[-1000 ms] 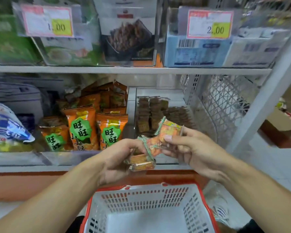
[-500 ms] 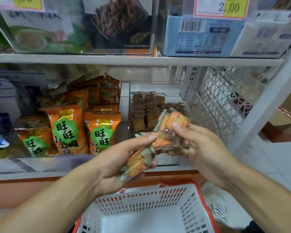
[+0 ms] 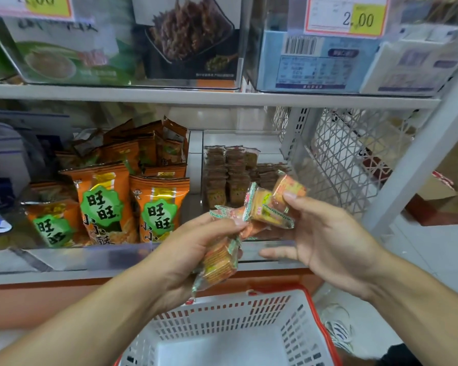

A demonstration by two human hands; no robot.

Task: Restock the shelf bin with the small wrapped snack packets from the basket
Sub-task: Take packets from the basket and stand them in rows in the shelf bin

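The left hand [image 3: 193,249] is in front of the lower shelf, above the basket, and its fingers are curled around a stack of wrapped cracker packets [image 3: 220,262]; the thumb presses on the top of the wrappers. The right hand [image 3: 325,244] is just beside it, to the right, and pinches other wrapped cracker packets [image 3: 265,207] between the thumb and the fingers, while its lower fingers are stretched out under them. One of these packets [image 3: 288,190] stands higher than the rest, under the thumb tip. The two bunches of packets touch each other in the middle, between the hands.

Behind the hands is the clear shelf bin [image 3: 238,143], and inside it brown wrapped snacks [image 3: 230,173] stand in rows at the back; the front part of the bin is partly hidden by the hands. To the left of this bin, another clear compartment holds orange snack bags [image 3: 101,202] with green labels, standing upright.

Below the hands is the white plastic basket [image 3: 296,323] with a red rim; the part of its bottom that shows is bare. On the upper shelf are clear boxes with packaged goods, and a price tag [image 3: 347,17] with "2.00" hangs at the top right. To the right of the bin is a white wire mesh panel [image 3: 349,157]
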